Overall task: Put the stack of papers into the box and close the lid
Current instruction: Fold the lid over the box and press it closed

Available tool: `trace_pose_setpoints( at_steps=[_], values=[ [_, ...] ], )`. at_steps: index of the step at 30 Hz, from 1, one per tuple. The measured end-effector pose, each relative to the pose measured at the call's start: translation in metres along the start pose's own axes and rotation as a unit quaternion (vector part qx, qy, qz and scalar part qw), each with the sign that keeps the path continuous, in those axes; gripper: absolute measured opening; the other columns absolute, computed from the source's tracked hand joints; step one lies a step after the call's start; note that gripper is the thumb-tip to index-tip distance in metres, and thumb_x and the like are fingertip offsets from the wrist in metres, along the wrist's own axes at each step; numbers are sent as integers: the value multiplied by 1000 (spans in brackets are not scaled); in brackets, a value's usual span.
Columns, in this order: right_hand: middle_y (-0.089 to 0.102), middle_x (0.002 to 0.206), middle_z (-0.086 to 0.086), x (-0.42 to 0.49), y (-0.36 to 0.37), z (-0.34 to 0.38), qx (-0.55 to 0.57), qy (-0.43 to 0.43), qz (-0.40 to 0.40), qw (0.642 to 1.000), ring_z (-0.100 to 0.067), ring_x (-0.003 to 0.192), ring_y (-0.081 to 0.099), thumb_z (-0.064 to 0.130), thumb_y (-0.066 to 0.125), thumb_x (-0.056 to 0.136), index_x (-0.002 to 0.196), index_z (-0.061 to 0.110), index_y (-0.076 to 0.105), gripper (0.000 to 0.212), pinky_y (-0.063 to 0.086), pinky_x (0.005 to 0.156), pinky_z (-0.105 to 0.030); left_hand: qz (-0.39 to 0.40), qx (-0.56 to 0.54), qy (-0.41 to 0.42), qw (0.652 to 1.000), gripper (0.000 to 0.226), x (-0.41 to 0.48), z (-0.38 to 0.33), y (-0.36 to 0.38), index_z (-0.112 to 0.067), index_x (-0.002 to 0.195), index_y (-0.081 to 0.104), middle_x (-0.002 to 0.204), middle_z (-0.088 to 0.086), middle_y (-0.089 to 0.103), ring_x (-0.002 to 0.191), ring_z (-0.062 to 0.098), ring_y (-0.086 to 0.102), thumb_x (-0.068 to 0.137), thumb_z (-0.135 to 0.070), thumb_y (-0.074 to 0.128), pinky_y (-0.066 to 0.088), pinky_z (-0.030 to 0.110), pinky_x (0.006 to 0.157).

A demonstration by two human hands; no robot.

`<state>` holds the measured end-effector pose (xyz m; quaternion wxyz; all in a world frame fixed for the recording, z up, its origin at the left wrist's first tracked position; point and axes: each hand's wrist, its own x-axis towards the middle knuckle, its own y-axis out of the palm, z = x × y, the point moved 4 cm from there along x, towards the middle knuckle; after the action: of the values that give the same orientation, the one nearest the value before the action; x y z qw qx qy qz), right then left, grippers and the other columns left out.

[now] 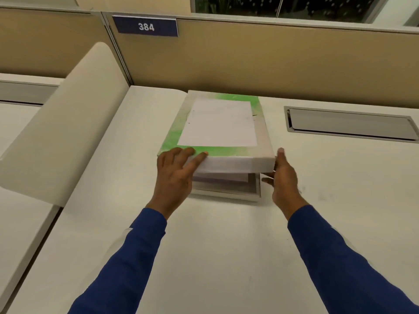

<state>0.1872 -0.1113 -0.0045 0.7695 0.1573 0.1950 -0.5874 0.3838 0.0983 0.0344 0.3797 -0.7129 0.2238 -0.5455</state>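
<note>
A flat box lid (217, 123), white with a green border and a white label on top, hovers tilted over the box base (226, 194) on the desk. Its near edge is raised, so a gap shows. Through that gap I see the stack of papers (222, 177) lying inside the base. My left hand (175, 175) grips the lid's near left corner, fingers on top. My right hand (283, 175) holds the near right corner from the side.
The white desk (204, 245) stretches toward me. A grey cable hatch (349, 124) is set into the desk at the right. A cream curved divider (65, 123) rises at the left. A tan partition with a sign reading 384 (146, 27) stands behind.
</note>
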Motion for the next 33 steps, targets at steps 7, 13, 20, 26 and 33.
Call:
trace_pose_setpoints(
  at_steps=[7,13,20,26,33],
  values=[
    [66,118,-3,2,0,13,-128,-35,46,990,-20,96,66,52,67,92,131,23,60,49,57,65,-31,82,6,6,997,54,-18,-2,21,-23,137,64,135,12,62,120,36,58,85,-19,81,42,49,99],
    [66,109,4,-8,-8,-13,-299,-144,13,943,-20,100,66,55,56,97,138,24,55,52,57,86,-37,62,-115,-357,925,74,-25,19,14,-12,153,43,148,13,48,136,31,44,94,-52,66,37,49,109],
    [66,124,-5,-21,-5,-26,-353,-187,7,917,-19,95,62,47,48,104,142,19,52,48,45,77,-27,128,-254,-561,777,32,-38,47,25,-14,101,65,84,-6,60,85,21,62,104,-42,50,37,24,58],
    [64,129,-7,-28,-6,-31,-360,-193,10,913,-21,103,63,44,46,105,145,16,49,49,48,84,-29,132,-235,-564,781,33,-43,52,26,-12,101,69,80,-3,61,70,9,53,104,-40,52,37,26,56],
    [61,133,-7,-32,-10,-40,-374,-192,15,907,-19,106,59,42,47,106,150,18,46,50,45,85,-27,135,-234,-559,784,29,-48,55,25,-10,100,71,79,-2,63,69,13,53,104,-33,53,39,29,57]
  ],
)
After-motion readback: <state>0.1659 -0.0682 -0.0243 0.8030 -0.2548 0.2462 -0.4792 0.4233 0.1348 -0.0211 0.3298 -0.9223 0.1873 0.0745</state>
